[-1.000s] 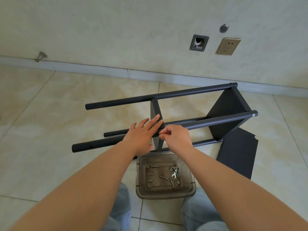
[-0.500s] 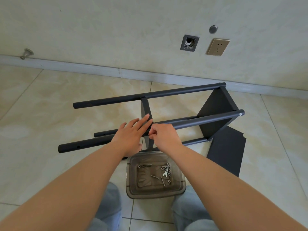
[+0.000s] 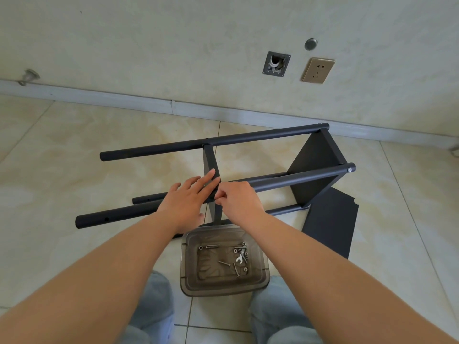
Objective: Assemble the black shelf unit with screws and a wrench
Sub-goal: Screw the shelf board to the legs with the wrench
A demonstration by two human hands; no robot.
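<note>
Fastening the middle panel (image 3: 211, 165) to the front pole (image 3: 298, 178): left hand (image 3: 185, 203) flat-fingered, bracing; right hand (image 3: 237, 199) pinching, contents unclear. Wrench (image 3: 239, 259), six o'clock, likely needed next.

Both bare forearms reach forward from the bottom corners, the hands meeting just above the middle of the view.

The left hand (image 3: 185, 201) lies flat, palm down, its fingers (image 3: 207, 178) straight, close together and pointing up and to the right. The right hand (image 3: 239, 198) sits just beside it, knuckles up, with its fingers curled under and its fingertips (image 3: 219, 194) bunched toward the left hand's fingers; what they pinch, if anything, cannot be made out. Light blue trouser knees show below the arms.
</note>
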